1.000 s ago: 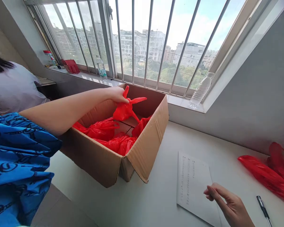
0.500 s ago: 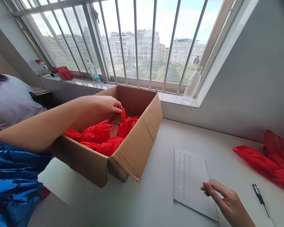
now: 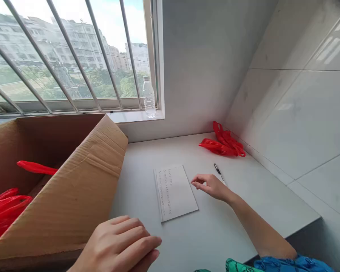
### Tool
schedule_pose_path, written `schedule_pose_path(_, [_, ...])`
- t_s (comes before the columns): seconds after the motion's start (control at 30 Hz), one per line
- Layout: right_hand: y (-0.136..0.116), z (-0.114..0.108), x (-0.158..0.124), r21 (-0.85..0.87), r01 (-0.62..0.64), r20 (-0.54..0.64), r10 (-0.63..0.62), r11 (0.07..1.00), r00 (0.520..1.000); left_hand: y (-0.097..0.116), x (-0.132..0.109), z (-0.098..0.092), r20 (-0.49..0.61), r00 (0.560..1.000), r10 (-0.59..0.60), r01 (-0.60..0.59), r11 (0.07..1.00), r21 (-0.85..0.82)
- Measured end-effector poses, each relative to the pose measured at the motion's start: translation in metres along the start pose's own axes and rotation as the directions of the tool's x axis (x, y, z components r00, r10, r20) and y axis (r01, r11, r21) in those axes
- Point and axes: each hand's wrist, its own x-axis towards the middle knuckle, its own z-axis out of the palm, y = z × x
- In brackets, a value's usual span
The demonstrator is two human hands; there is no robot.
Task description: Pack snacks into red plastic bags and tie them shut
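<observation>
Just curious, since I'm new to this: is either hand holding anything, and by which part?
Nothing is held. The left hand is empty beside the cardboard box, and the right hand is empty near the sheet of paper.

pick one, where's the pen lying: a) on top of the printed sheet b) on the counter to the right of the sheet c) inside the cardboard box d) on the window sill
b, the pen lies on the white counter, to the right of the printed sheet and just beyond the right hand.
</observation>
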Motion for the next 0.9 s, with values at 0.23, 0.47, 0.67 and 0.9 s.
schedule_pose_path(0.23, [0.068,-0.082,0.033,-0.266,-0.3,-0.572,0.1,0.916,0.814,-0.039,-0.003,0.098,0.311,0.945,0.104,-0.095,0.994,-0.045])
schedule_pose_path(0.47, [0.118,-0.123,0.058,-0.274,-0.57,-0.745,0.203,0.774,0.635,-0.058,-0.032,0.125,0.311,0.949,-0.054,0.114,0.978,-0.175])
schedule_pose_path(0.67, [0.098,-0.12,0.076,-0.412,-0.476,-0.652,0.113,0.777,0.75,-0.067,-0.023,0.117,0.228,0.964,-0.14,0.195,0.95,-0.243])
schedule_pose_path(0.9, [0.089,-0.121,0.078,-0.4,-0.58,-0.678,0.197,0.71,0.708,-0.065,0.001,0.101,0.139,0.96,-0.243,0.276,0.904,-0.326])
